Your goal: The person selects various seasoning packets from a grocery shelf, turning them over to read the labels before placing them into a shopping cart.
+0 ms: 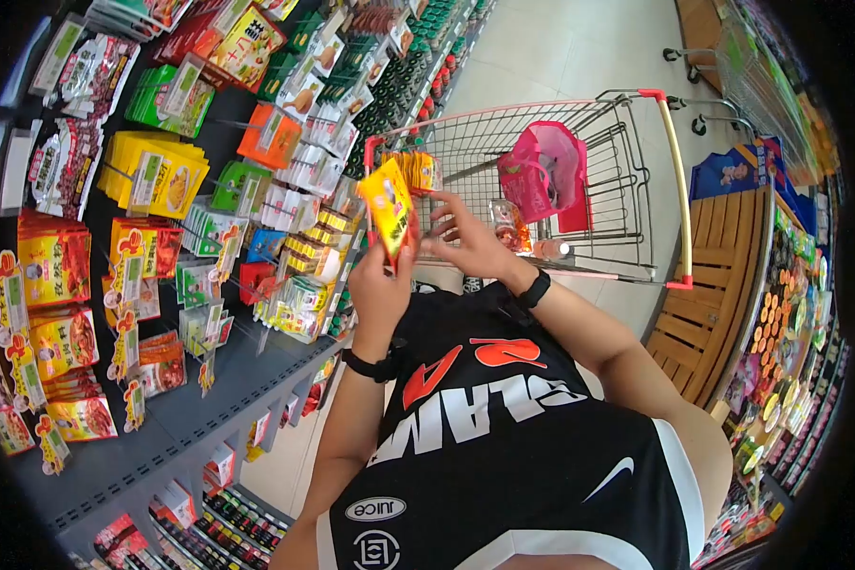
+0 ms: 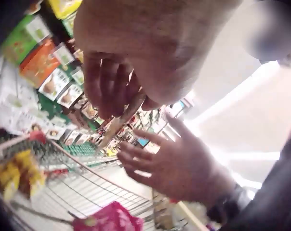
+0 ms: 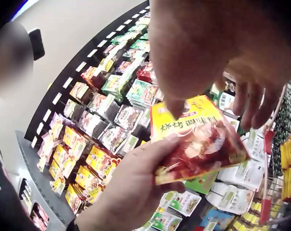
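My left hand (image 1: 380, 296) pinches a yellow and red seasoning packet (image 1: 389, 211) by its lower end, thumb across the front. In the right wrist view the packet (image 3: 198, 139) shows a printed food picture and Chinese lettering, with the left hand (image 3: 131, 183) at its near corner. Just beside it, my right hand (image 1: 470, 242) has its fingers spread and loosely bent, holding nothing. From the left wrist, the packet (image 2: 119, 127) appears edge-on below the left hand (image 2: 145, 53), and the right hand (image 2: 179, 166) is close by.
A wire shopping cart (image 1: 627, 190) stands ahead, holding a pink bag (image 1: 546, 176), a stack of yellow packets (image 1: 418, 171), a red packet (image 1: 510, 226) and a bottle (image 1: 551, 249). Hanging seasoning packets (image 1: 152, 176) fill the left shelf. A slatted wooden stand (image 1: 708, 294) is at right.
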Available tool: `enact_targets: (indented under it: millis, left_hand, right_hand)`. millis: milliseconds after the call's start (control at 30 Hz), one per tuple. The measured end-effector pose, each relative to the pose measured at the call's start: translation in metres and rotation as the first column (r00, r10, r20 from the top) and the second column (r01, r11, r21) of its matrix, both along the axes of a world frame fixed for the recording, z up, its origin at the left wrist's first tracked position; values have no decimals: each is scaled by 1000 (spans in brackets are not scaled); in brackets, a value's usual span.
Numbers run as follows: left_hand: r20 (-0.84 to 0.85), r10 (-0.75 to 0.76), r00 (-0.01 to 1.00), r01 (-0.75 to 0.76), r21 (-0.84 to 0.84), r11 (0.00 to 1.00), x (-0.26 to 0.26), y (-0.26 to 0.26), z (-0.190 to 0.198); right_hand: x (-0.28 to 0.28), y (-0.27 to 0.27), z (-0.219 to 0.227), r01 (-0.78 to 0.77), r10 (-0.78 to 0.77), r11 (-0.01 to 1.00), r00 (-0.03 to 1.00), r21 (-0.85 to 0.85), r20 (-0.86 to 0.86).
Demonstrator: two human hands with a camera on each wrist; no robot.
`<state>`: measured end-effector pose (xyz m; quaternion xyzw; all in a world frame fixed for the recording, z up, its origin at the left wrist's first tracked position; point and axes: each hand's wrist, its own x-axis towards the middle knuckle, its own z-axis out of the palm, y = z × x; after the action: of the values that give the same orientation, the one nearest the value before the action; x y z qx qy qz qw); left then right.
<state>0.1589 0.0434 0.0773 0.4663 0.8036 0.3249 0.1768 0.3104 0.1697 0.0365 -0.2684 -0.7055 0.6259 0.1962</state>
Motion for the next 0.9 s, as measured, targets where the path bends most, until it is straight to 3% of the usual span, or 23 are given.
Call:
enact_targets:
  millis: [33, 67, 133, 267, 400, 433, 467, 533, 567, 667, 767, 900]
  left_hand:
    - [-150, -82, 985, 101, 126, 987, 2, 4, -5]
    - [-301, -143, 943, 218, 233, 948, 4, 9, -12]
    - [-294, -225, 929, 305, 264, 915, 15, 18, -5]
    - [-272, -435, 859, 497, 234, 835, 16, 28, 6]
    - [-57, -157, 986, 166, 394, 904, 17, 28, -15]
    - [91, -151, 984, 106, 378, 920, 18, 28, -13]
    - [296, -221, 929, 120, 325, 938, 13, 27, -21]
    - [664, -281, 693, 173, 225, 959, 1, 24, -43]
    - [711, -286, 642, 138, 259, 956, 3, 23, -50]
    - [762, -120, 636, 126, 51, 991, 4, 18, -32]
    - [706, -249, 663, 107, 240, 965, 4, 16, -39]
    - [742, -239, 626, 78, 245, 966, 1, 10, -40]
  right_hand:
    - [2, 0, 0, -120, 116, 992, 987, -27, -108]
    - [3, -1, -1, -157, 135, 983, 969, -94, -208]
    - [5, -6, -2, -239, 137, 947, 906, -216, -401]
    - [23, 10, -7, 84, -221, 853, 952, -516, -210]
    - [37, 11, -10, 76, -229, 840, 947, -537, -225]
    - [38, 8, -10, 72, -227, 838, 948, -542, -225]
    - [39, 4, -9, 67, -223, 835, 949, -546, -224]
    - [38, -2, -12, 27, -197, 819, 952, -573, -235]
    - [36, -5, -17, 18, -185, 826, 953, -563, -241]
    - [31, -4, -23, 5, -130, 879, 965, -477, -230]
    - [28, -1, -20, -17, -70, 909, 979, -416, -193]
    - [22, -3, -15, -26, -53, 904, 984, -427, -172]
